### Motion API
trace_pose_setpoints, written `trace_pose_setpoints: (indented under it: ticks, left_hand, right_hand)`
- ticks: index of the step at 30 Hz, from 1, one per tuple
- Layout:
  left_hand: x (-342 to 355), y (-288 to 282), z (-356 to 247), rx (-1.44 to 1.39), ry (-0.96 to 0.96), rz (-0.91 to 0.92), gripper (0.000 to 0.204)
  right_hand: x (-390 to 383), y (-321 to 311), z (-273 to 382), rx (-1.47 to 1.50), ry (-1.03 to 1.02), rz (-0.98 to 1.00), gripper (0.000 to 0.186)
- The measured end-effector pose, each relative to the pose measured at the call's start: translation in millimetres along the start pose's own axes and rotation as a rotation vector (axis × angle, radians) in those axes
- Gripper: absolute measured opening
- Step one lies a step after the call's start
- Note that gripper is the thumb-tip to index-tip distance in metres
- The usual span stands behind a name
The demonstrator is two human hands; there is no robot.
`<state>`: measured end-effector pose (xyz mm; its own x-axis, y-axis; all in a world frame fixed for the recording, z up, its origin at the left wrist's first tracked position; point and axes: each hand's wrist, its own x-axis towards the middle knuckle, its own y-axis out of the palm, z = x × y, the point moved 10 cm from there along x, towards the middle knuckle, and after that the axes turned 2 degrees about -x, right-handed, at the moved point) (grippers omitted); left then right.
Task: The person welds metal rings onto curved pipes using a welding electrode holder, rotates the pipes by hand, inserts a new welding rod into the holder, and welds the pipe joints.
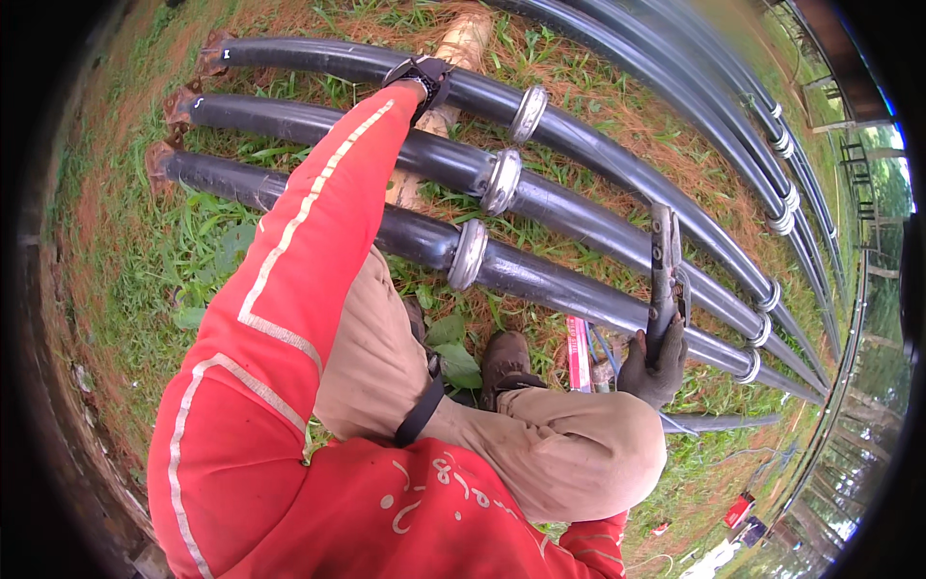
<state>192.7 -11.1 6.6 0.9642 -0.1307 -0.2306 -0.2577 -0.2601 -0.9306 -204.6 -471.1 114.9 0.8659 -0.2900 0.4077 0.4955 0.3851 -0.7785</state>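
My left hand [422, 89], in a dark glove, reaches up to the topmost of three black pipes [309, 56] near me and grips it. The middle pipe [579, 217] and the lower pipe [550, 289] run beside it, each with pale ring collars [502, 181]. At the right, my right hand [652, 372], in a grey-green glove, holds an upright dark metal tool [662, 289] with round bolts or holes along it, in front of the pipes. The fingers of my left hand are partly hidden.
More black pipes [694, 106] curve along the upper right. A pale log [453, 43] lies beneath the near pipes. Under my knee, a red-and-white item [579, 347] and blue cord lie on the grass [222, 241]. A red box [739, 510] sits at the lower right, near trees.
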Motion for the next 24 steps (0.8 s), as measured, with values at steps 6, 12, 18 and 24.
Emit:
trace_pose_setpoints:
  ticks: [6,12,18,24]
  left_hand:
    - [39,19,69,-0.004,0.003,-0.082,0.035]
    - [43,38,17,-0.007,0.090,-0.060,0.035]
    - [32,19,29,-0.016,0.086,-0.042,0.039]
    - [27,20,21,0.006,0.033,-0.028,0.040]
  right_hand:
    - [7,19,17,-0.005,-0.075,0.094,0.072]
    - [3,3,8,0.000,-0.060,0.077,0.073]
    - [4,12,7,-0.047,0.026,0.112,0.072]
    - [0,7,6,-0.021,-0.077,0.055,0.068]
